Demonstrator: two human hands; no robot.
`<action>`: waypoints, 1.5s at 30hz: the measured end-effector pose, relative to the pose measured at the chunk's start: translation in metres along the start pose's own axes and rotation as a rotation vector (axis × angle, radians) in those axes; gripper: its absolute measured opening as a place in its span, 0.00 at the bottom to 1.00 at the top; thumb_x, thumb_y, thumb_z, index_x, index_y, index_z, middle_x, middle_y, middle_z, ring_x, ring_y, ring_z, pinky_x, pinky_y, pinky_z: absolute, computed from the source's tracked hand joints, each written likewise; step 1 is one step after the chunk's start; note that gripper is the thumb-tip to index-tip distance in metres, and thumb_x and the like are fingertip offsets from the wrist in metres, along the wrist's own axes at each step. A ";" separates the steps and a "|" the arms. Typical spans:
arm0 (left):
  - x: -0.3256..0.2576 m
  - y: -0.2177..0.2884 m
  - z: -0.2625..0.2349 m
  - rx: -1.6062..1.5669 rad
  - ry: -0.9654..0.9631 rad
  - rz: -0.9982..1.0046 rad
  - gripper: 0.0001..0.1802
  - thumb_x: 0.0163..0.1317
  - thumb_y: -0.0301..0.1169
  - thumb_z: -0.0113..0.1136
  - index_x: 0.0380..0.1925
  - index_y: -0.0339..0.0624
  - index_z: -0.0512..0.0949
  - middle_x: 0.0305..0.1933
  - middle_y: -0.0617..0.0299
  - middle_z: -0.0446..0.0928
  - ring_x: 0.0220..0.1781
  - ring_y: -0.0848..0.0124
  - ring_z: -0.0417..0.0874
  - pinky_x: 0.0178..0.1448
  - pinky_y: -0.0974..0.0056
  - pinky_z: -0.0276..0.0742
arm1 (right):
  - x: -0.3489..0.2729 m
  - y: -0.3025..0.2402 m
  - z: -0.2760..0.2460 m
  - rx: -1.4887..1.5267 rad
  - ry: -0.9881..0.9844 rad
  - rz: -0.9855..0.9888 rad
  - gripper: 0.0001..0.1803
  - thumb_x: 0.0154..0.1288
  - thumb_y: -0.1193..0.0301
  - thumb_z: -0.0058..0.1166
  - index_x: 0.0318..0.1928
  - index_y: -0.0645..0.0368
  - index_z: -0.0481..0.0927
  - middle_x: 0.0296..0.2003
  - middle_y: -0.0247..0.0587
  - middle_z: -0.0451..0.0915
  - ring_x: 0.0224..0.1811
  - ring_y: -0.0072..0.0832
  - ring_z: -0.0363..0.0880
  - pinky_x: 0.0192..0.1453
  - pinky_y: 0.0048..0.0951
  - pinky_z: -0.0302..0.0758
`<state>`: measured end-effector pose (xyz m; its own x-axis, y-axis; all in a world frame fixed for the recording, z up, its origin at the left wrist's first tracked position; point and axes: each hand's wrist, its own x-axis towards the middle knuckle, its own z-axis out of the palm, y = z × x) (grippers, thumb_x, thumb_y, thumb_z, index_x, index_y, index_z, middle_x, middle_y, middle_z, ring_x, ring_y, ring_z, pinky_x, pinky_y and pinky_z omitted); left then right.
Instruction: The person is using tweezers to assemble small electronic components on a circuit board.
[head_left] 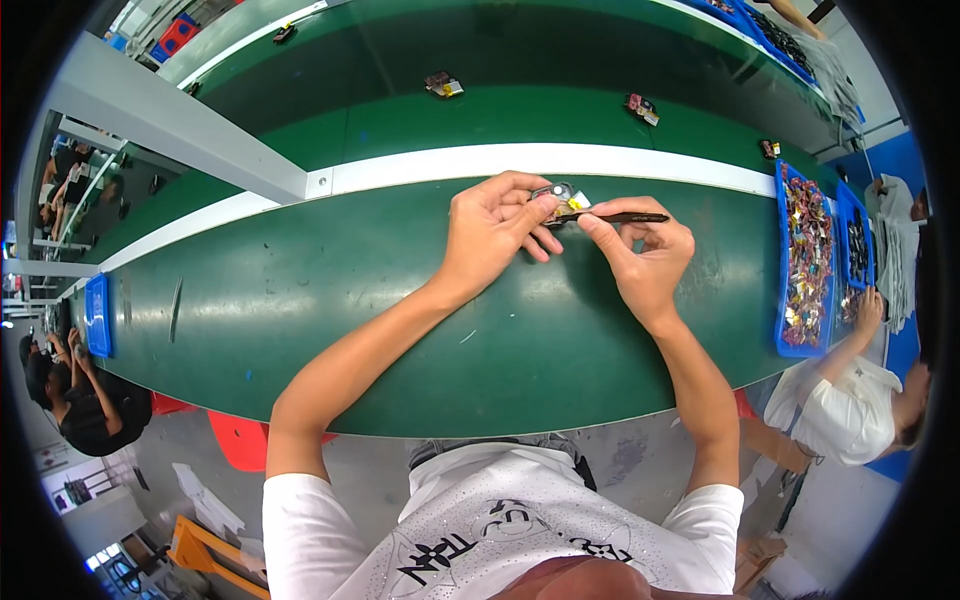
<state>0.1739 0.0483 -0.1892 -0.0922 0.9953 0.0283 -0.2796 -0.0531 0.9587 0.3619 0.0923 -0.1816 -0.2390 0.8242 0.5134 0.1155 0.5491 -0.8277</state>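
Two hands meet above the green surface (330,300): the left hand (490,225) pinches a small component (562,198) with yellow on it, the right hand (645,250) grips a thin dark tool (625,217), tip touching it. Farther right sits a blue tray (782,300) of parts; beyond the hands, more small pieces (443,86).

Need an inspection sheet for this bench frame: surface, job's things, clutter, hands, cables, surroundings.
Surface: green bench top with a white strip across it.
Job's things: small part with yellow bits; thin dark tool.
Clutter: three small parts on the green belt beyond; blue tray of mixed pieces at right.
Hands: left hand pinches the small part; right hand holds the thin dark tool against it.
Cables: nothing seen.
Surroundings: seated person at right, others at left.
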 end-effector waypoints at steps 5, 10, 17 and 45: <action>0.001 -0.001 0.000 0.027 -0.007 0.013 0.14 0.71 0.26 0.62 0.49 0.22 0.78 0.35 0.47 0.85 0.28 0.65 0.89 0.27 0.67 0.85 | 0.000 -0.004 -0.001 -0.019 0.010 -0.019 0.04 0.57 0.80 0.73 0.31 0.65 0.89 0.31 0.35 0.88 0.14 0.08 0.62 0.20 0.18 0.54; 0.002 -0.002 -0.001 0.035 -0.011 0.023 0.15 0.71 0.25 0.63 0.50 0.21 0.78 0.35 0.47 0.85 0.28 0.65 0.89 0.27 0.67 0.85 | 0.001 -0.009 -0.002 -0.084 -0.006 -0.063 0.03 0.56 0.80 0.72 0.30 0.65 0.89 0.32 0.34 0.89 0.13 0.08 0.61 0.19 0.19 0.54; 0.002 -0.002 -0.004 0.069 -0.028 0.023 0.17 0.72 0.27 0.63 0.53 0.22 0.77 0.37 0.47 0.84 0.29 0.63 0.89 0.28 0.67 0.86 | 0.000 -0.009 0.000 -0.083 0.005 -0.084 0.04 0.56 0.80 0.73 0.31 0.65 0.88 0.31 0.34 0.89 0.13 0.09 0.61 0.19 0.19 0.55; 0.003 0.000 0.001 0.029 -0.012 0.019 0.15 0.72 0.26 0.62 0.52 0.22 0.78 0.38 0.46 0.85 0.30 0.63 0.90 0.28 0.67 0.86 | 0.003 -0.011 -0.006 -0.010 -0.012 0.051 0.05 0.60 0.80 0.71 0.36 0.67 0.87 0.29 0.34 0.87 0.16 0.06 0.63 0.21 0.15 0.54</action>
<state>0.1747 0.0510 -0.1894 -0.0852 0.9951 0.0498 -0.2504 -0.0698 0.9656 0.3654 0.0893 -0.1699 -0.2445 0.8496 0.4673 0.1373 0.5074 -0.8507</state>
